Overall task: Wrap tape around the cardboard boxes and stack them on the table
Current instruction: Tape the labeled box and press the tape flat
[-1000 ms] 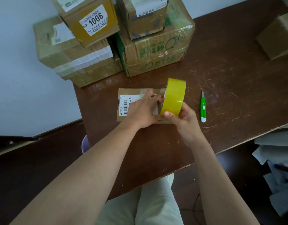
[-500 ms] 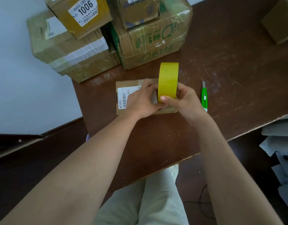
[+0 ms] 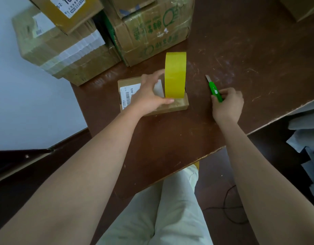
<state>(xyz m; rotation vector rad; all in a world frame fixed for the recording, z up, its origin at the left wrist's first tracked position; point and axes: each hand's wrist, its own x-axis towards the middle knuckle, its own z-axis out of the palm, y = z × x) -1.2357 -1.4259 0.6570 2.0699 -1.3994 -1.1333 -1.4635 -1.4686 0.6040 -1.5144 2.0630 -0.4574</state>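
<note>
Left hand (image 3: 149,96) steadies the upright yellow tape roll (image 3: 175,75) on the small, likely light cardboard box (image 3: 170,106). Right hand (image 3: 227,103) pinches the green utility knife (image 3: 214,90) by its handle, the safe hold.

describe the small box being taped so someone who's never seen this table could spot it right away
On the dark brown table, look in front of the pile of big cartons at the wall end. The small flat box lies alone under the left hand, with the yellow tape roll standing on edge on it. Unlike the cartons, it is low, unstacked and bears a white barcode label.
</note>
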